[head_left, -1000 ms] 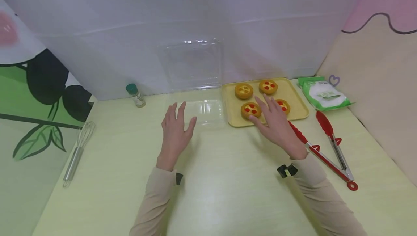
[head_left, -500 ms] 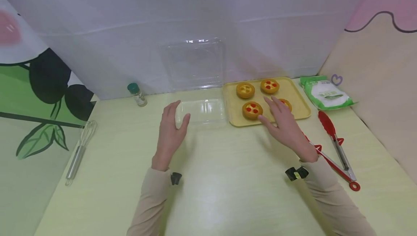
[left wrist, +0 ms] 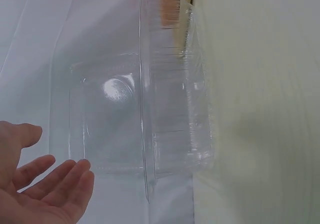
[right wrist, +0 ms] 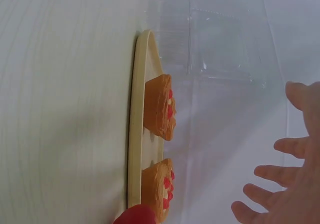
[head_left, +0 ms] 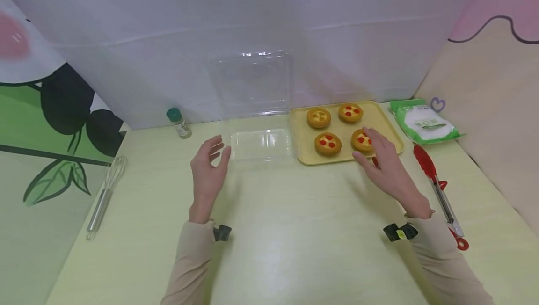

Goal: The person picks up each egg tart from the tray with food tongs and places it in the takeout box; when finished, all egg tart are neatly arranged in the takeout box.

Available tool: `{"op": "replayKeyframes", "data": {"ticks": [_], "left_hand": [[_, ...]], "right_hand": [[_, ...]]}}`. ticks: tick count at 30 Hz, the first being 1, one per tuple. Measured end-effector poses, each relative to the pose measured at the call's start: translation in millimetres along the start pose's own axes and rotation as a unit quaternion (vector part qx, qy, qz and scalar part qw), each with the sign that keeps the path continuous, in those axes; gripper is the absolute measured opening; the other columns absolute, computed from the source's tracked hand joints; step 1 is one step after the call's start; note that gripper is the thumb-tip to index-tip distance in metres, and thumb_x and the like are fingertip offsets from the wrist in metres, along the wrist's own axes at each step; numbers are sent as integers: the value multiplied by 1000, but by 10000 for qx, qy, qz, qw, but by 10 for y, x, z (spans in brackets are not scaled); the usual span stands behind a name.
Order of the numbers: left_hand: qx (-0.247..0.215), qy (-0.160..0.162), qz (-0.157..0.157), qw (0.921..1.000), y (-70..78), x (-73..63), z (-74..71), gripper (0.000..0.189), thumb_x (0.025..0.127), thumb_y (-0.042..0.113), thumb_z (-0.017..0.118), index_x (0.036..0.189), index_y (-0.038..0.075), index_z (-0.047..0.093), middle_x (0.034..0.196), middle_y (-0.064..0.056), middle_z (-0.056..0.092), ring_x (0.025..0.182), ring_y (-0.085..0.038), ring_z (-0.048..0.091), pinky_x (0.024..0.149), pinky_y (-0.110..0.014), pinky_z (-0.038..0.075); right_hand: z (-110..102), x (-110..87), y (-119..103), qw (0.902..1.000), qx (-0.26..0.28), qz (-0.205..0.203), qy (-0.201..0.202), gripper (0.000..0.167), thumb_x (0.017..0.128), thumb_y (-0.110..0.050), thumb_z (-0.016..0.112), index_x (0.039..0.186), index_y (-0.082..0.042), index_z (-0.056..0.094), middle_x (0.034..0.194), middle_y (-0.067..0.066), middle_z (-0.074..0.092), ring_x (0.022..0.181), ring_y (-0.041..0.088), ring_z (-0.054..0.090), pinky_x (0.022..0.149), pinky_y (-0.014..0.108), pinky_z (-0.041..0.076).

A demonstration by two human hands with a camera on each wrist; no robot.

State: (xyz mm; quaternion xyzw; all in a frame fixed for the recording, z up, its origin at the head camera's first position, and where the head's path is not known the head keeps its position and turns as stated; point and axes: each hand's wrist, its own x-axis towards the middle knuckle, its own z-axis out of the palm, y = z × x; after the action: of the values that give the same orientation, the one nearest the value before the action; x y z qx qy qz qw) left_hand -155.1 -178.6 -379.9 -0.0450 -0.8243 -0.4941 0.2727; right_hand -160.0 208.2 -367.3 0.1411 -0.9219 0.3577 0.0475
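My left hand (head_left: 209,169) is held above the table with fingers relaxed and nothing in them, just left of a clear plastic clamshell box (head_left: 261,145). The box's lid (head_left: 254,85) stands up against the back wall. My right hand (head_left: 389,171), also bare and loosely spread, hovers by the front right corner of a yellow tray (head_left: 299,129). On the tray sit several small tarts (head_left: 328,144), most with red toppings; fingertips overlap the front right tart (head_left: 361,140) in the head view. Red-tipped tongs (head_left: 440,192) lie open on the table, partly hidden under my right hand and sleeve.
A green and white packet (head_left: 427,121) lies right of the tray. At the back left stands a small green-capped shaker bottle (head_left: 178,123). A wire whisk (head_left: 105,195) rests along the left edge. Fabric-covered walls bound the back and sides.
Both hands have drifted apart and slightly back: the left one leftward off the box, the right one rightward off the tarts toward the tongs. The objects stay put.
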Motion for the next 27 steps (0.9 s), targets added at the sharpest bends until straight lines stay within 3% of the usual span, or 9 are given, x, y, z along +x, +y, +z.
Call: {"op": "replayKeyframes", "data": {"ticks": [4, 6, 10, 14, 20, 27], "left_hand": [[-176, 298, -142, 9993, -17, 6, -46, 30, 92, 5, 66, 119, -6, 62, 115, -22, 66, 104, -37, 66, 88, -46, 59], [-139, 385, -307, 9987, 46, 1, -72, 28, 92, 4, 66, 117, -6, 63, 113, -22, 67, 102, -36, 67, 86, -45, 60], [-119, 506, -601, 9968, -1, 2, -105, 28, 91, 4, 68, 117, -6, 65, 112, -22, 68, 98, -35, 69, 80, -22, 60], [-129, 554, -771, 9954, -146, 27, -126, 28, 90, 6, 70, 116, -4, 67, 111, -21, 69, 97, -34, 70, 71, -3, 52], [118, 557, -1156, 9917, -268, 64, -165, 25, 90, 5, 69, 113, -5, 68, 110, -21, 70, 98, -35, 69, 70, -2, 51], [335, 245, -1866, 9816, -403, 68, -165, 30, 91, 13, 69, 117, -3, 68, 114, -18, 69, 100, -31, 69, 72, -8, 55]], "right_hand": [[-42, -46, 70, 9999, -28, 5, 161, 70, 100, -35, 54, 154, -3, 21, 156, 25, 21, 142, 47, 18, 111, 72, 20], [-60, -64, 110, 9997, -36, 8, 232, 70, 100, -34, 54, 153, -3, 21, 156, 25, 21, 142, 47, 18, 112, 72, 18], [-95, -99, 208, 9990, -14, -89, 435, 69, 100, -29, 55, 153, 0, 22, 154, 28, 24, 141, 49, 20, 113, 71, 17], [-157, -152, 279, 9988, -17, 4, 493, 70, 99, -27, 57, 153, 1, 21, 153, 30, 24, 141, 50, 20, 113, 70, 17], [-251, -236, 370, 9984, -124, 459, 313, 76, 100, -33, 55, 155, -2, 12, 157, 28, 15, 143, 49, 12, 114, 71, 14], [-313, -345, 548, 9957, -378, 731, 422, 81, 98, -31, 58, 155, -2, 9, 155, 31, 15, 139, 55, 12, 106, 77, 19]]}}
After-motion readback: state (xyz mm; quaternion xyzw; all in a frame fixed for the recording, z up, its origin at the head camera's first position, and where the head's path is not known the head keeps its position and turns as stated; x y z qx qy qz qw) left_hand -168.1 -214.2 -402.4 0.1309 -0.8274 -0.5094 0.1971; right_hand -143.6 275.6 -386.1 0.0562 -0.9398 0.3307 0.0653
